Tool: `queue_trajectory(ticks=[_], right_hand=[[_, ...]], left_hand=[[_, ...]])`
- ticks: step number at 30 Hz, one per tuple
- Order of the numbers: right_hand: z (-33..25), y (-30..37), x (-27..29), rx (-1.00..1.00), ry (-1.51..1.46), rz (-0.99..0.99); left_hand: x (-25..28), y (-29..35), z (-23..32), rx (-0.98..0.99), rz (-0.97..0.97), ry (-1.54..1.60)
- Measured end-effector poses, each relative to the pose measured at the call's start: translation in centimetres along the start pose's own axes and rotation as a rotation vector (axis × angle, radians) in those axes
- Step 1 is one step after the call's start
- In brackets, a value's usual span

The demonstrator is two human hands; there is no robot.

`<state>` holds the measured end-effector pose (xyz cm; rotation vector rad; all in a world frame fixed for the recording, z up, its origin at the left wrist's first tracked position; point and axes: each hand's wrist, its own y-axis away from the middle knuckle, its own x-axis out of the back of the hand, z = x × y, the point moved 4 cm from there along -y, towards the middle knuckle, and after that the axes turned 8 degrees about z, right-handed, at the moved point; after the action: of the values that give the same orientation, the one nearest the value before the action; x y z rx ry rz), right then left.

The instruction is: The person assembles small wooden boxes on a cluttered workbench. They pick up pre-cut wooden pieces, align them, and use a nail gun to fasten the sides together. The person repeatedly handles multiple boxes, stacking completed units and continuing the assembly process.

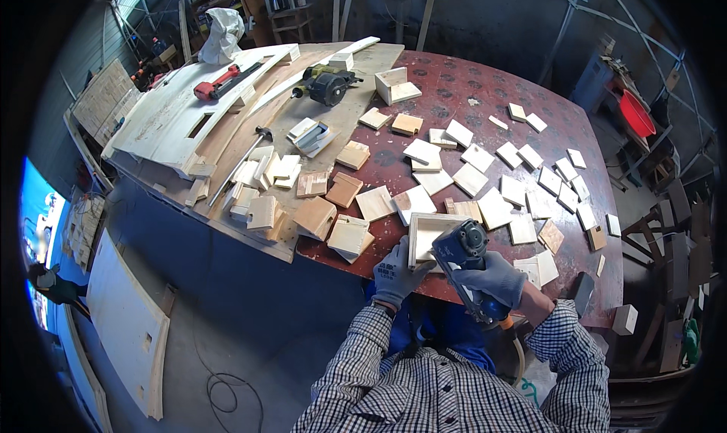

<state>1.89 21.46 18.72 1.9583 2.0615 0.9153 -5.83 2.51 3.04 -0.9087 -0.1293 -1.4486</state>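
Observation:
A small open wooden box frame lies at the near edge of the dark red worktable. My left hand, in a grey glove, grips the frame's left side. My right hand, also gloved, is closed around a blue pneumatic nail gun whose head rests on the frame's right side. An air hose runs from the tool's handle down past my right forearm.
Several small square wooden pieces cover the table's middle and right. Wooden blocks, a hammer, a green power tool, a red tool and long boards lie at the left. A red basin sits far right.

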Motion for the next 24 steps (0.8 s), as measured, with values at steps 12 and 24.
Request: queue_trajectory(ticks=[12,24], right_hand=[[7.2,19.1,13.8,0.283,-0.596,0.984],[41.2,20.4,38.0,-0.281,0.601,1.419]], left_hand=[[-0.2,0.4,-0.1,-0.111,0.018,-0.050],[-0.7,0.1,1.2,-0.048,-0.014,-0.026]])
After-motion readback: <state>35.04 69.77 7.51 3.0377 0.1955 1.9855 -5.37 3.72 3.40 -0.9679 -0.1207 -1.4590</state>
